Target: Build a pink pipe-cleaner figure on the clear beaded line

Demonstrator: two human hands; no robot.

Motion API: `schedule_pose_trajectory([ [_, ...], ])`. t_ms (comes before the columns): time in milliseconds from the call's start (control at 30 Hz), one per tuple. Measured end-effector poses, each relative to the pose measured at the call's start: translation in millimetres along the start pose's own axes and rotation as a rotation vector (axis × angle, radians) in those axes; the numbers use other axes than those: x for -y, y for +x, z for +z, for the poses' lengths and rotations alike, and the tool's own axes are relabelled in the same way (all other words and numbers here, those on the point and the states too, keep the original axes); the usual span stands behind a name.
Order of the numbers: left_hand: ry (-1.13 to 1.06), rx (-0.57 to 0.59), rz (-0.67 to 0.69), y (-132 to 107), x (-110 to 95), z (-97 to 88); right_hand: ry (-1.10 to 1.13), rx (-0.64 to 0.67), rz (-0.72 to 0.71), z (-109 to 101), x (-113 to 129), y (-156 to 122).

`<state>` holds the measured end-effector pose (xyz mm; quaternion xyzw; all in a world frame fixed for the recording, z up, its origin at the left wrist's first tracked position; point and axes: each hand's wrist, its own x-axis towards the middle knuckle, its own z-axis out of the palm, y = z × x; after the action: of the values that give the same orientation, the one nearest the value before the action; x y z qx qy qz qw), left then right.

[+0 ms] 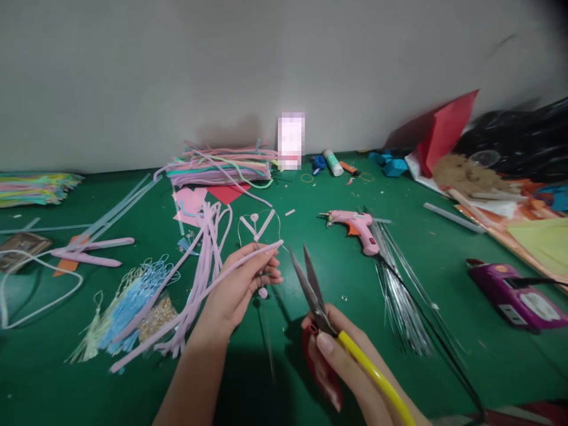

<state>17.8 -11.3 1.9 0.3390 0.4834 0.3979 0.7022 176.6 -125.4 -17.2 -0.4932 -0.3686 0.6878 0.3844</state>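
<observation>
Now my left hand pinches a pink pipe cleaner, slanting lower-left to upper-right over the counter; my right hand grips scissors, blades apart, pointing up.

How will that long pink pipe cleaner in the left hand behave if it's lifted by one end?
Probably floppy: the pink pipe cleaner runs in a slight curve from the left hand down to the green table. Likely light, since a mere pinch holds it. Its fuzzy-looking surface should resist slipping.
</observation>
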Motion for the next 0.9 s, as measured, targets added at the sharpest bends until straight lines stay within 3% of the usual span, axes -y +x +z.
schedule_pose_trajectory([
  [900, 0.080, 0.089, 0.000, -6, -5, 1.2, -0.174, -0.023, 0.005, 2, 15, 14],
])
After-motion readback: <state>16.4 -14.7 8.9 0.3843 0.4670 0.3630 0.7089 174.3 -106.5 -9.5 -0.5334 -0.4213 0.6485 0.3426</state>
